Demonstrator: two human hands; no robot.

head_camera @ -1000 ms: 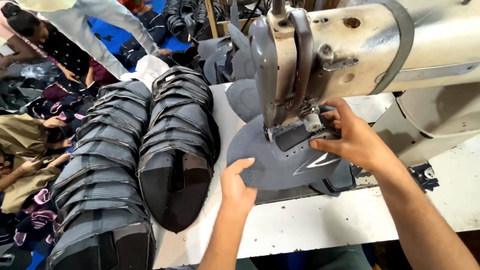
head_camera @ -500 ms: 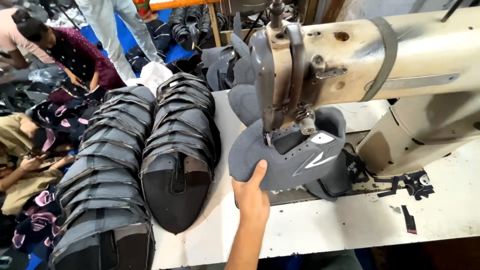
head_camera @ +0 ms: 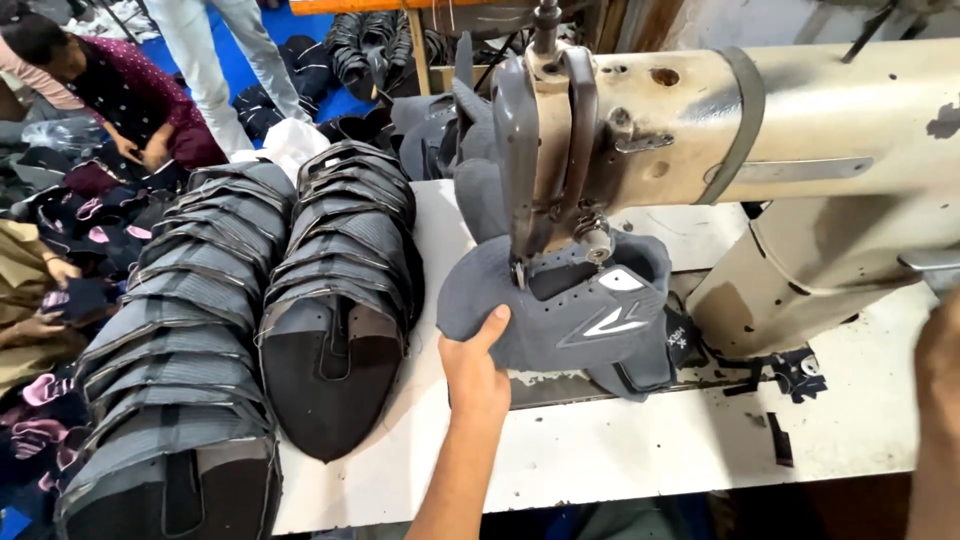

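- The left hand (head_camera: 478, 372) is closed on the near edge of a grey shoe upper (head_camera: 560, 310), thumb on top and fingers tucked underneath, so the piece is pinched rather than merely pressed.
- The shoe upper sits under the head of the sewing machine (head_camera: 700, 150), draped over the machine's bed with its lace-hole part near the needle; a white stripe mark shows on its side. Held by its edge this way, it looks as though the hand can turn or feed the piece while keeping clear of the needle.
- The right hand (head_camera: 940, 400) is only a blurred sliver at the right edge of the view, well apart from the shoe upper; whether it is open or closed cannot be told, and it touches nothing that shows.
- The white table (head_camera: 620, 450) carries the machine, with small dark scraps lying near the machine's base.
- To the left of the hand lie two long stacks of shoe uppers (head_camera: 250, 330), nested one into the next like scales, reaching from the table's left part toward the near edge. Stacked like that they seem kept within easy reach of the left hand.
- More grey pieces are piled behind the machine head.
- Further left, on the floor, other people sit or stand among dark fabric parts; their hands are busy with their own work.
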